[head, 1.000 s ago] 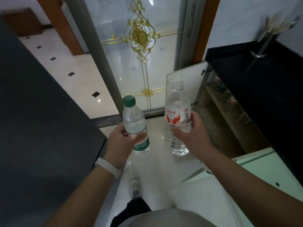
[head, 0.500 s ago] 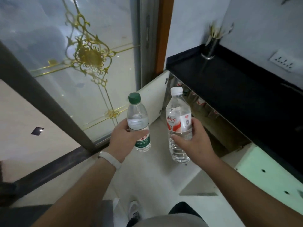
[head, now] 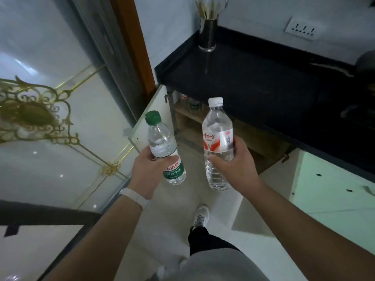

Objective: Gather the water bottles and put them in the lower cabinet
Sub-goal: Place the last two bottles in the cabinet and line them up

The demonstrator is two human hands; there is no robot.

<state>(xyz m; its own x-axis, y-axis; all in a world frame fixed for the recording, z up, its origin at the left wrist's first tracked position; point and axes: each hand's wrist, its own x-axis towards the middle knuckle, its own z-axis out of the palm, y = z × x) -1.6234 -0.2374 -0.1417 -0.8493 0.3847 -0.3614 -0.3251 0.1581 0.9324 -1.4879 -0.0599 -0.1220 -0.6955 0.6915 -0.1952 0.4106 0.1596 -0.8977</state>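
My left hand [head: 147,169] grips a small clear water bottle with a green cap and green label [head: 162,145], held upright. In my right hand [head: 236,165] is a taller clear bottle with a white cap and red-and-white label [head: 218,136], also upright. Both bottles hang over the floor in front of the lower cabinet [head: 194,126], which stands open under the black countertop. Its wooden shelf holds a few small bottles [head: 193,103] at the back, partly hidden in shadow.
The cabinet's left door [head: 148,120] swings out toward me; a pale green door [head: 332,189] stands open at right. A black countertop [head: 253,78] carries a chopstick holder [head: 207,35]. A glass sliding door with gold ornament [head: 50,118] fills the left. My shoe [head: 200,216] is on the tiled floor.
My view has turned right toward the counter and cabinet, which now sit closer and more central. Both hands still hold the bottles, with the right one a little higher.
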